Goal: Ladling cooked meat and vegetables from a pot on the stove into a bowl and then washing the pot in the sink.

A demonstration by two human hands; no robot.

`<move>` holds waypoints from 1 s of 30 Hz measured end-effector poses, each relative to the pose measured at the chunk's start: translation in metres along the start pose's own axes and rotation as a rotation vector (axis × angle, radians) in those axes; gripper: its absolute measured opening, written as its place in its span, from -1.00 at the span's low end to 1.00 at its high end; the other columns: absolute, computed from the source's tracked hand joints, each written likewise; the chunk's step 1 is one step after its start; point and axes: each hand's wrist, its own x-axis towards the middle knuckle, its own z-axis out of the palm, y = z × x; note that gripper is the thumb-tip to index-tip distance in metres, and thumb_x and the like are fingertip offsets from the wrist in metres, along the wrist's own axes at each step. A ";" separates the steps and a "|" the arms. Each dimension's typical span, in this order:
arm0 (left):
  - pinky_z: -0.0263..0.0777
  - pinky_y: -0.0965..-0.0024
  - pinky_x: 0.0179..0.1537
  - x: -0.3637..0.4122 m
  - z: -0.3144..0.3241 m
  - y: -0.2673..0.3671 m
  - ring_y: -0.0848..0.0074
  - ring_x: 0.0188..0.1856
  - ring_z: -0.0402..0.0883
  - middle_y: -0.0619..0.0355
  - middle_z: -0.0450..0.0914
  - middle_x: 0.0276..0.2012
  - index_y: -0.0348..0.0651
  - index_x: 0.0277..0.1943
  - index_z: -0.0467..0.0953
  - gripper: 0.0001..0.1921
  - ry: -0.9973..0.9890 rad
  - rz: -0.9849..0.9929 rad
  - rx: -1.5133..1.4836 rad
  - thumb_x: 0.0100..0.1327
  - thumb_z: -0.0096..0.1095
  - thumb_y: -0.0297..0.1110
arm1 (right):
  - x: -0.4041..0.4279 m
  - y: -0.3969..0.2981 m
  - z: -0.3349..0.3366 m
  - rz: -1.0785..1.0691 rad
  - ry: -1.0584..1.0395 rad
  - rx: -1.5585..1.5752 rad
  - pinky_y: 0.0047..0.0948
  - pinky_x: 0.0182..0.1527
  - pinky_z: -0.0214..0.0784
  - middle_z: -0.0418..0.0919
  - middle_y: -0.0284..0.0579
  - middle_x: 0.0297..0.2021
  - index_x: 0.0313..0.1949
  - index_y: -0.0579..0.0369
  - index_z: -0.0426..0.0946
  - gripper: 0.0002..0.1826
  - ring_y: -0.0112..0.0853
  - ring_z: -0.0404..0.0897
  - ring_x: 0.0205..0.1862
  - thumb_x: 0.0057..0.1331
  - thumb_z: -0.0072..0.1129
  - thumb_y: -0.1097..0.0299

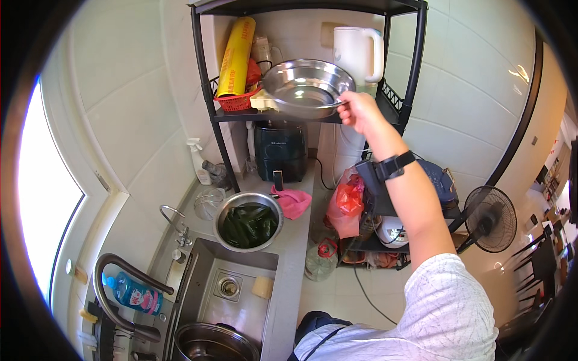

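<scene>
My right hand (pixel 356 110) grips the rim of a shallow stainless steel basin (pixel 309 85), held up in front of the rack's upper shelf. The basin looks empty and covers part of a white electric kettle (pixel 354 52) and a cream-coloured tray. Out of view is my left hand. Lower down, a steel bowl (pixel 248 221) of dark green leaves in liquid stands on the counter at the sink's far end. Beside it lies a pink cloth (pixel 292 203). A dark air fryer (pixel 281 151) stands behind them, under the shelf.
The sink (pixel 235 311) holds a dark pot (pixel 216 345) and a beige block (pixel 262 287) near the drain. A curved faucet (pixel 101 289) and a blue detergent bottle (pixel 135 295) line its left side. A black metal rack (pixel 212 135), hanging bags (pixel 347 203) and a fan (pixel 490 219) stand around.
</scene>
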 end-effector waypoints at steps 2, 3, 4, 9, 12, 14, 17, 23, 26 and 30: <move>0.32 0.30 0.00 -0.009 0.001 0.018 0.21 -0.09 0.48 -0.19 0.49 -0.05 -0.44 0.02 0.40 -0.56 -0.013 -0.048 -0.059 0.05 0.21 -0.48 | 0.023 -0.005 -0.016 0.064 0.015 0.085 -0.58 -0.79 0.20 0.43 -0.17 -0.67 -0.51 0.22 0.36 -0.88 -0.54 0.33 -0.77 0.11 -0.02 0.42; 0.32 0.30 0.00 -0.007 0.001 0.015 0.21 -0.09 0.48 -0.19 0.49 -0.05 -0.44 0.02 0.40 -0.56 -0.012 -0.047 -0.067 0.05 0.21 -0.48 | 0.029 -0.009 -0.018 0.102 0.007 0.128 -0.59 -0.79 0.19 0.42 -0.19 -0.68 -0.50 0.20 0.34 -0.89 -0.54 0.32 -0.77 0.12 -0.03 0.43; 0.33 0.30 -0.01 -0.004 0.000 0.009 0.21 -0.09 0.48 -0.19 0.49 -0.05 -0.45 0.02 0.39 -0.56 -0.015 -0.021 -0.068 0.05 0.21 -0.49 | 0.035 -0.013 -0.017 0.099 0.011 0.144 -0.58 -0.79 0.24 0.42 -0.19 -0.68 -0.49 0.18 0.32 -0.90 -0.52 0.34 -0.77 0.13 -0.04 0.44; 0.36 0.30 -0.06 -0.012 0.002 0.028 0.22 -0.09 0.49 -0.18 0.49 -0.05 -0.47 0.02 0.38 -0.56 -0.005 -0.147 -0.110 0.04 0.22 -0.50 | 0.090 -0.019 0.025 0.171 -0.021 0.142 -0.46 -0.74 0.40 0.46 -0.17 -0.65 -0.38 0.24 0.35 -0.89 -0.43 0.43 -0.73 0.19 -0.07 0.44; 0.38 0.32 -0.09 -0.007 -0.001 0.018 0.23 -0.10 0.49 -0.17 0.49 -0.05 -0.46 0.04 0.37 -0.54 -0.024 -0.135 -0.014 0.05 0.23 -0.50 | 0.103 -0.008 0.055 0.174 -0.070 0.171 -0.42 -0.69 0.44 0.49 -0.14 -0.61 -0.32 0.25 0.35 -0.85 -0.40 0.47 -0.70 0.23 -0.09 0.40; 0.37 0.34 -0.07 -0.002 0.000 0.004 0.26 -0.10 0.48 -0.16 0.48 -0.03 -0.45 0.08 0.33 -0.51 -0.013 -0.139 0.030 0.07 0.23 -0.49 | 0.098 -0.001 0.074 0.094 -0.168 0.267 -0.36 -0.61 0.48 0.51 -0.06 -0.52 -0.25 0.24 0.34 -0.79 -0.34 0.53 -0.62 0.30 -0.12 0.31; 0.34 0.32 -0.02 -0.002 -0.001 0.010 0.24 -0.06 0.45 -0.13 0.43 0.04 -0.41 0.16 0.25 -0.44 -0.059 -0.147 -0.027 0.10 0.22 -0.45 | 0.095 0.011 0.084 0.059 -0.288 0.277 -0.30 -0.48 0.52 0.51 0.15 -0.28 -0.08 0.22 0.27 -0.62 -0.24 0.58 -0.41 0.36 -0.18 0.12; 0.28 0.51 -0.47 0.027 0.006 -0.034 0.62 -0.52 0.33 0.27 0.37 -0.50 -0.25 -0.24 0.39 -0.80 -0.015 -0.106 -0.185 0.07 0.19 -0.44 | 0.044 0.051 0.090 0.043 -0.412 0.260 -0.52 -0.56 0.41 0.53 0.17 -0.25 0.02 0.24 0.22 -0.53 -0.40 0.51 -0.56 0.34 -0.21 0.07; 0.22 0.58 -0.51 0.037 0.005 -0.063 0.69 -0.55 0.29 0.29 0.35 -0.52 -0.22 -0.30 0.38 -0.87 0.020 -0.125 -0.205 0.09 0.17 -0.46 | -0.062 0.110 0.146 0.103 -0.797 -0.204 -0.60 -0.64 0.35 0.58 -0.03 -0.40 -0.07 0.27 0.37 -0.61 -0.50 0.46 -0.68 0.30 -0.14 0.18; 0.22 0.56 -0.47 0.032 0.008 -0.055 0.67 -0.52 0.28 0.30 0.34 -0.53 -0.24 -0.33 0.39 -0.88 0.022 -0.108 -0.204 0.10 0.17 -0.46 | -0.182 0.243 0.204 0.345 -1.539 -0.891 -0.48 -0.39 0.45 0.58 -0.09 -0.25 0.00 0.12 0.41 -0.62 -0.41 0.58 -0.36 0.24 0.00 0.22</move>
